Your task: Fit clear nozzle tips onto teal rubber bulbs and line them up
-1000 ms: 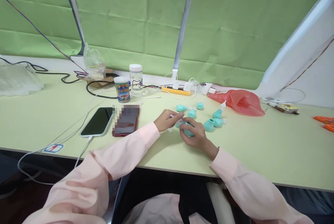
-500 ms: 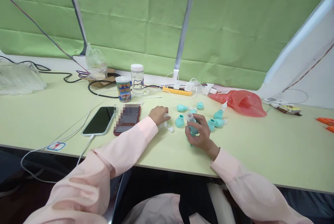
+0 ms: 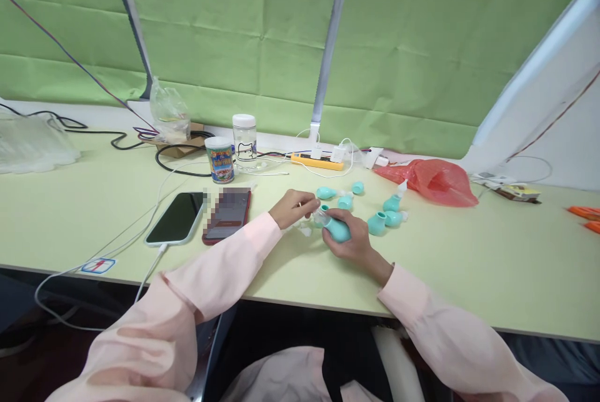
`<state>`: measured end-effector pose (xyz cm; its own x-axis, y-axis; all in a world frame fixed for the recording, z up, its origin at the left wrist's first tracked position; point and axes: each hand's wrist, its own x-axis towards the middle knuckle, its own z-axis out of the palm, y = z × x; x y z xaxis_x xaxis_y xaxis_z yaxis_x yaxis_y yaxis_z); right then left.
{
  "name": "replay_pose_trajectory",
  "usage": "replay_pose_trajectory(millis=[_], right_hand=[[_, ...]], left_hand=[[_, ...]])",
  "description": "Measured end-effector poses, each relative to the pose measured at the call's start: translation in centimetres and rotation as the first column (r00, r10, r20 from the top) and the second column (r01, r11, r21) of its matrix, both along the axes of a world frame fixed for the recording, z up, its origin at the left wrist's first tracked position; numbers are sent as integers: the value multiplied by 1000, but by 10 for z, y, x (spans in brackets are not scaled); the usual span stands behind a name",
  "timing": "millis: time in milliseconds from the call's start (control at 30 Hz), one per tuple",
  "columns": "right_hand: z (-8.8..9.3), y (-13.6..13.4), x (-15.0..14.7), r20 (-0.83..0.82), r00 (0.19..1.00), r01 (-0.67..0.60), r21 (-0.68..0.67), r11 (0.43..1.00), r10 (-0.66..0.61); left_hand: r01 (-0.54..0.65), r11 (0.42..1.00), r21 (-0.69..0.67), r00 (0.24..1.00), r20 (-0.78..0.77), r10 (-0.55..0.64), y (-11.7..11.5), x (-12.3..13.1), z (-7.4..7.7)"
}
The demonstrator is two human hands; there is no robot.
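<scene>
My right hand (image 3: 351, 236) is closed around a teal rubber bulb (image 3: 338, 231), tilted with its neck to the left. A translucent collar (image 3: 321, 217) sits at that neck. Fingers of my left hand (image 3: 295, 207) are pinched together beside the collar, on a small whitish nozzle (image 3: 308, 215) mostly hidden by them. Below the left hand, a loose white nozzle (image 3: 305, 231) lies on the table. Behind the held bulb, another teal bulb (image 3: 324, 209) is partly covered. More teal bulbs stand or lie close by, including an open-necked bulb (image 3: 377, 223) and one with a white nozzle fitted (image 3: 392, 202).
Two phones, one black-screened (image 3: 175, 219) and one red-cased (image 3: 228, 216), lie to the left. Behind them are a noodle cup (image 3: 220, 161) and a clear jar (image 3: 245, 142). A yellow power strip (image 3: 317, 162) and red plastic bag (image 3: 434, 183) lie at the back.
My left hand has lifted from the loose white pieces and moved right to the held bulb's neck. My right hand has tipped the bulb from upright towards the left.
</scene>
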<state>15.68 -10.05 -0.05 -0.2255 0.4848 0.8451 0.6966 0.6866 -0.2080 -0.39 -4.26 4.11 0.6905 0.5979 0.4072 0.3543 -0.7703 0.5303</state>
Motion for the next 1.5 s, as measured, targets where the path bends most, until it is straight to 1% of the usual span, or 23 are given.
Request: replay_pose_trajectory(millis=[33,100,200,267,333,400,467,500,600,700,800,833,867,900,933,1000,1067,1100,1167,1267,1333,1433,1500], right_hand=[[1,0,-1,-30,1000,5,-22,1000,-5],[1,0,-2,-69,998,-9,-57,998,5],[2,0,-3,-109,994,-11,-66,998,4],[2,0,-4,-115,993,7,-63,998,-14],[3,0,-4,-104,994,10,-74,997,-18],[4,-1,-5,-103,995,-8,-85,996,-1],[6,-2,-6,-114,993,-39,-92,995,29],[7,-3,-6,-122,992,-57,-95,994,45],[10,-4,-6,-140,986,-102,-105,989,87],[10,-5,-6,-153,982,-129,-96,987,113],[10,-5,-4,-136,978,-172,-74,982,161],[11,-5,-4,-142,977,-172,-63,983,161],[12,-5,-3,-157,976,-160,-58,985,150],[14,-5,-2,-179,976,-137,-61,989,125],[16,-4,-1,-206,975,-100,-66,993,85],[21,-1,3,-248,968,6,-85,996,-27],[25,4,10,-254,953,142,-106,984,-165],[27,7,15,-243,941,212,-116,970,-235],[27,14,23,-177,924,315,-155,936,-340],[24,21,34,-49,896,420,-238,876,-442],[21,24,38,37,866,486,-304,820,-499],[18,27,40,178,815,574,-377,727,-551],[16,28,41,239,795,605,-389,695,-558]], left_hand=[[44,999,-22,999,6,-44,-3,1,0],[75,996,-47,997,-6,-76,-8,4,-4],[63,993,-104,997,53,-57,-12,9,-12],[69,983,-170,992,118,-50,-12,12,-15],[101,957,-273,981,187,-51,-11,13,-18],[152,907,-393,967,251,-54,-10,15,-21],[214,827,-519,948,313,-49,-9,17,-23],[249,776,-580,937,347,-41,-9,18,-24],[366,588,-721,893,450,-3,-10,21,-26],[452,418,-788,866,501,7,-11,21,-24],[499,230,-835,857,516,12,-9,16,-15],[523,188,-831,843,537,33,-8,15,-11],[541,176,-823,829,557,56,-6,13,-8],[552,186,-813,816,573,81,-5,11,-6],[556,215,-803,805,585,103,-3,11,-4],[518,305,-799,804,577,145,0,10,-4],[418,416,-808,822,531,204,3,11,-7],[359,461,-811,832,502,236,4,12,-9],[275,524,-806,843,465,272,6,13,-12],[261,586,-767,852,468,234,5,12,-15],[264,610,-747,866,462,190,2,12,-14],[260,614,-745,892,428,142,-1,13,-12],[251,613,-749,899,415,138,-2,14,-11]])
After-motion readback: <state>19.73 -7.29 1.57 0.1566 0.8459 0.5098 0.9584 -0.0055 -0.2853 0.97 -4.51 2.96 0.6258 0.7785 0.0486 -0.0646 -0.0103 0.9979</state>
